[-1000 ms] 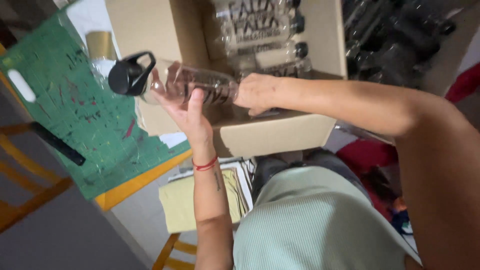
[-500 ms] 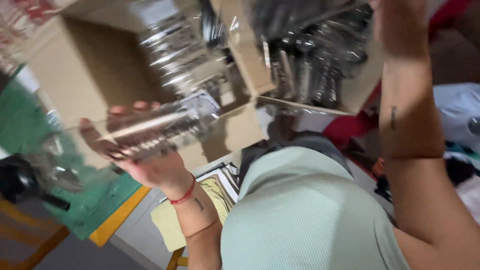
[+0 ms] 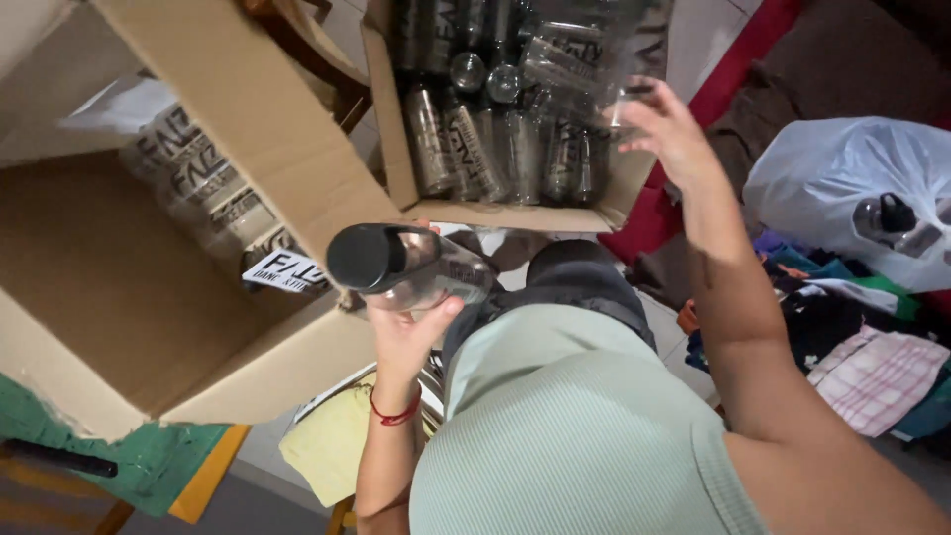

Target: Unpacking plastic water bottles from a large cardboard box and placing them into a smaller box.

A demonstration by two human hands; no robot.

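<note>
My left hand (image 3: 411,332), a red string on its wrist, holds a clear plastic bottle (image 3: 436,269) with a black cap, lying sideways over my lap. Farther out, my right hand (image 3: 669,129) reaches into an open cardboard box (image 3: 515,214) packed with several clear bottles without caps (image 3: 495,139). Its fingers close on the end of one tilted clear bottle (image 3: 570,74) lying on top of the others.
A larger cardboard box (image 3: 109,307) at the left holds several capped bottles (image 3: 188,178). At the right, a white plastic bag (image 3: 842,178) with a bottle lies on a pile of clothes (image 3: 872,367). A green mat (image 3: 149,461) and a yellow cloth (image 3: 327,456) lie below.
My view has swung right, off the large box and onto the box of uncapped bottles. My right hand let go of the capped bottle and reached into that box. My left hand keeps the bottle.
</note>
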